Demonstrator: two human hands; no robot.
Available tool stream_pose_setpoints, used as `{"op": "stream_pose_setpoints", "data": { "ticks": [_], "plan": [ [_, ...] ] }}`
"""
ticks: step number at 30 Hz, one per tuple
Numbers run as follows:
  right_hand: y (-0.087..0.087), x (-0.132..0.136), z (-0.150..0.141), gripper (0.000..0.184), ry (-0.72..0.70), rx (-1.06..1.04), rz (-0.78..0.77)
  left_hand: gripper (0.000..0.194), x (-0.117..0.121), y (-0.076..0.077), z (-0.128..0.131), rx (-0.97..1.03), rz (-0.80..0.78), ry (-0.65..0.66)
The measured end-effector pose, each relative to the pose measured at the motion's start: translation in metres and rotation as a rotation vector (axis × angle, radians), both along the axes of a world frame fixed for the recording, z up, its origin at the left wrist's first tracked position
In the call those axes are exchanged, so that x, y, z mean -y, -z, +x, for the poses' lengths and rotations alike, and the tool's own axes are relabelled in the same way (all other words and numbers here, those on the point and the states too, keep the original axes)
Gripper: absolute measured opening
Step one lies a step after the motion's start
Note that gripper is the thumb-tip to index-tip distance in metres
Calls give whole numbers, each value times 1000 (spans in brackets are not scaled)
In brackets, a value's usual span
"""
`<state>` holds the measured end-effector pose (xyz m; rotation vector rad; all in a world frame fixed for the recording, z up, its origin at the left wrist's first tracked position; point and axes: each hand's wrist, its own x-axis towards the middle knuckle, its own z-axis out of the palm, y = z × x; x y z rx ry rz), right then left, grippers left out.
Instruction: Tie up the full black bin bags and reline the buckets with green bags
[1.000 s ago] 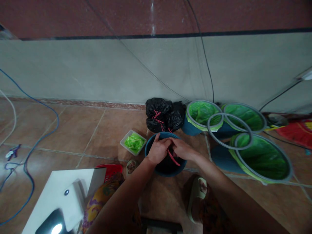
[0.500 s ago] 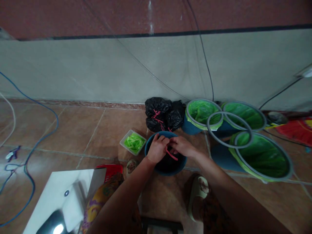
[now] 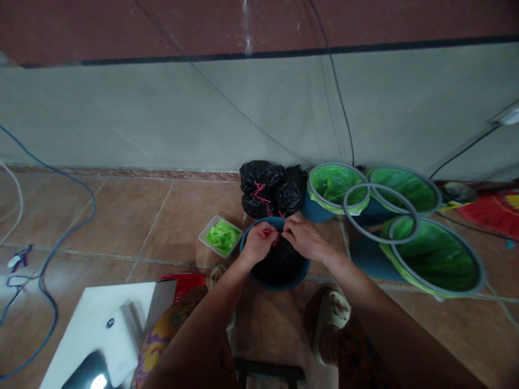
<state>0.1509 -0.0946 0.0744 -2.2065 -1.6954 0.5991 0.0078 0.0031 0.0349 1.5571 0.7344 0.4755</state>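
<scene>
Between my feet stands a blue bin (image 3: 307, 268) with a black garbage bag (image 3: 281, 265) inside it. My left hand (image 3: 259, 246) is closed over the bin's back part, pinching a red drawstring (image 3: 264, 232) of the bag. Close beside it, my right hand (image 3: 304, 239) has its fingers pinched at the same red string; their tips nearly meet those of the left. What exactly lies between the fingertips is partly hidden. Behind the bin, black tied bags (image 3: 261, 175) with red strings lean against the wall. A clear tub (image 3: 206, 243) of bright green plastic bags (image 3: 223, 236) sits to the left.
To the right stand three blue bins with green liners (image 3: 438, 259) and grey rims. A loose grey ring (image 3: 352, 213) lies across them. At lower left is a white box (image 3: 87, 313) with devices on it, beside a red basket (image 3: 190, 283). A blue cable (image 3: 67, 232) crosses the floor.
The loose red string end that hung over the bin now lies across my left hand. My right hand has turned, its fingers pointing more to the left.
</scene>
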Motion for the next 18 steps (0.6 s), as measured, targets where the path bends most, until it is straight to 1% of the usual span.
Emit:
{"op": "stream_pose_setpoints", "data": {
  "ticks": [3,5,8,12,15,18],
  "plan": [
    [-2,2,2,14,-49,19,-54,7,0,0,1,62,-216,-65],
    [-5,3,2,13,-69,44,-88,11,0,-1,1,89,-283,-100],
    [-8,3,3,14,-59,87,-140,14,1,-3,0,112,-307,-114],
    [-6,2,2,20,-1,158,-199,16,3,-3,-1,132,-314,-70],
    [-4,1,2,22,39,164,-238,19,1,-1,-2,128,-321,-70],
    [-7,1,5,19,82,114,-240,24,-3,3,-3,174,-365,-89]
  ]
}}
